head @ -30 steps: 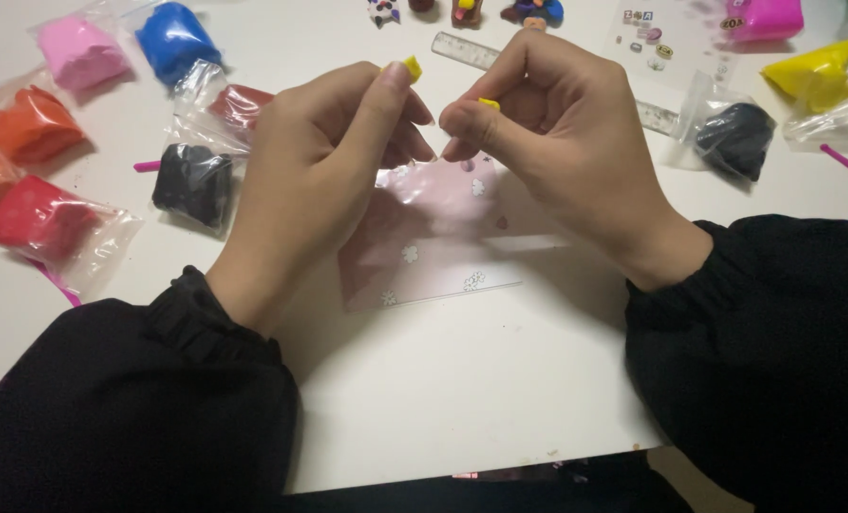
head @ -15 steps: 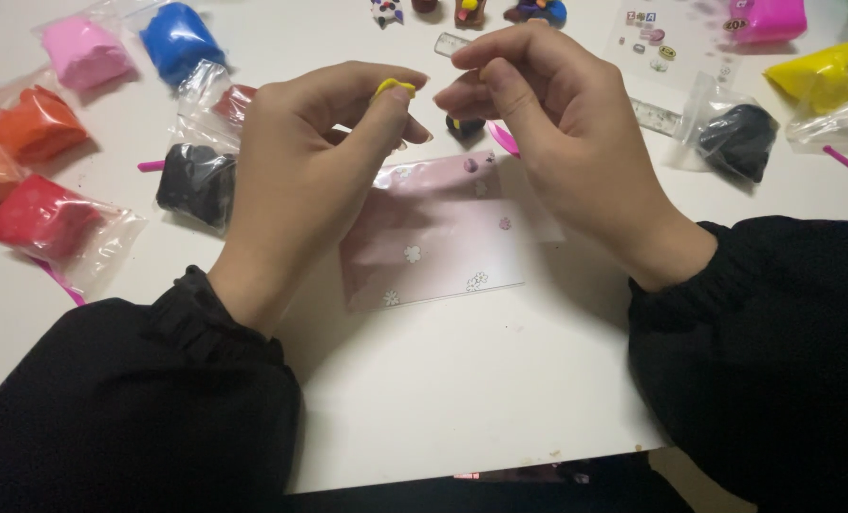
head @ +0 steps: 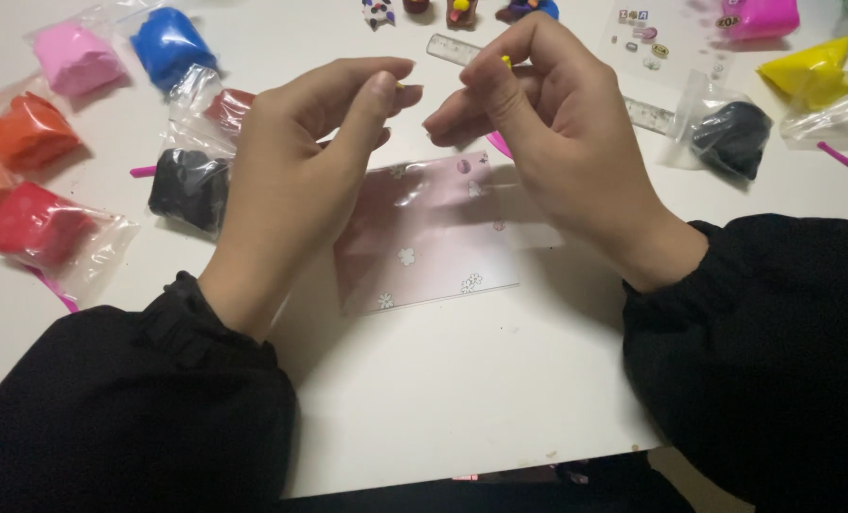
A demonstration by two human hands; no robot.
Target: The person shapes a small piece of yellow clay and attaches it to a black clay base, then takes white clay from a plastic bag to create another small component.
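My left hand [head: 301, 161] hovers above the white table [head: 443, 399], its thumb and forefinger pinched on a tiny bit of yellow clay [head: 399, 85]. My right hand [head: 557, 133] is raised beside it, fingertips pinched on another small yellow clay piece [head: 507, 63]. The two hands almost touch at the fingertips. Under them lies a pink plastic sheet with flower prints [head: 424, 237]. Both arms wear black sleeves.
Bagged clay lumps lie at the left: pink [head: 77, 59], blue [head: 169, 43], orange [head: 27, 131], red [head: 35, 226], black [head: 188, 188]. At the right are a black bag [head: 731, 138], a yellow bag [head: 813, 74], a clear ruler [head: 652, 112] and small clay figures [head: 462, 9] at the far edge.
Both hands have stayed above the pink sheet while the fingertips rolled the yellow bits. The yellow piece in the left hand is now mostly hidden between finger and thumb.
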